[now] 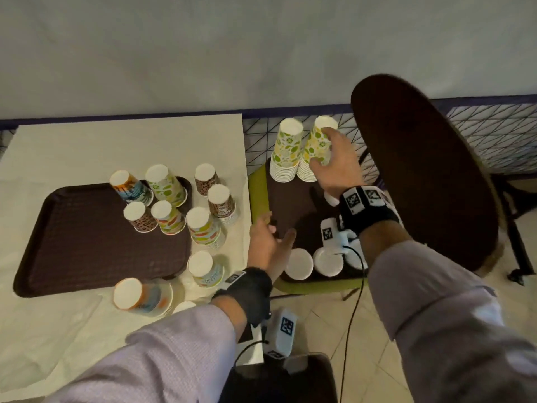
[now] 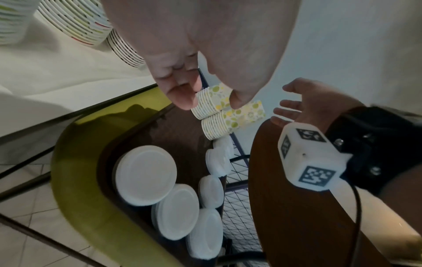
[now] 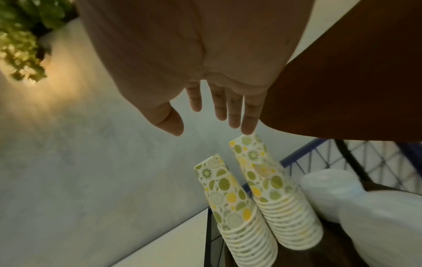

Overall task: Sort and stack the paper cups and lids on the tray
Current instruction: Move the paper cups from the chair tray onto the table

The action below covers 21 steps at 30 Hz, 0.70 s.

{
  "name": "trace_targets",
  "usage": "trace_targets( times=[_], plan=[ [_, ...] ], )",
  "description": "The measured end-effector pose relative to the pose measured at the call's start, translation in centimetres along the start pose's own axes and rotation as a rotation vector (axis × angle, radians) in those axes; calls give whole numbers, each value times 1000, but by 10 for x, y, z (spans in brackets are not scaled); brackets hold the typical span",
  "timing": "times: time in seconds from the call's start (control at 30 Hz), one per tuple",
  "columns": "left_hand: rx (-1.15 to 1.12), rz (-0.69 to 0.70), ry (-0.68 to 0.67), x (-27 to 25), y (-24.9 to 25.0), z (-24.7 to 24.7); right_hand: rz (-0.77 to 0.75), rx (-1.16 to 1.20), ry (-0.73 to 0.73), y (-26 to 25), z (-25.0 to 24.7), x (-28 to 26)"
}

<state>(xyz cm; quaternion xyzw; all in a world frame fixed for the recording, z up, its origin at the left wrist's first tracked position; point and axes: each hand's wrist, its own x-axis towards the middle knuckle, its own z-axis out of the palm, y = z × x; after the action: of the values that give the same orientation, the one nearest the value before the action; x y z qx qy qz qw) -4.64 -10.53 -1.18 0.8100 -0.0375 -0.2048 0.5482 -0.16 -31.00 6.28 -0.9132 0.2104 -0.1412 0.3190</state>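
The paper cups [image 1: 316, 149] stand upside down in two tall stacks on the far tray [image 1: 293, 205], my right hand [image 1: 337, 164] spread over one, my left hand [image 1: 270, 242] loose and empty.

Head overhead; wrists near cup stacks [image 3: 262, 198]

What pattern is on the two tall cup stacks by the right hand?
The two tall cup stacks show green and yellow citrus slices on white, clearest in the right wrist view.
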Motion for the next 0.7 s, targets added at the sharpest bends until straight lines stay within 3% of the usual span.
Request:
trace_targets(
  times=[0.17, 0.4, 0.7],
  plan=[
    [5, -27, 79, 26, 2, -2, -125, -162, -115, -5, 30, 59],
    [47, 22, 25, 47, 9, -2, -193, -450, -276, -5, 63, 112],
    [129, -3, 14, 66, 17, 2, -262, -459, -312, 5, 60, 100]
  ],
)
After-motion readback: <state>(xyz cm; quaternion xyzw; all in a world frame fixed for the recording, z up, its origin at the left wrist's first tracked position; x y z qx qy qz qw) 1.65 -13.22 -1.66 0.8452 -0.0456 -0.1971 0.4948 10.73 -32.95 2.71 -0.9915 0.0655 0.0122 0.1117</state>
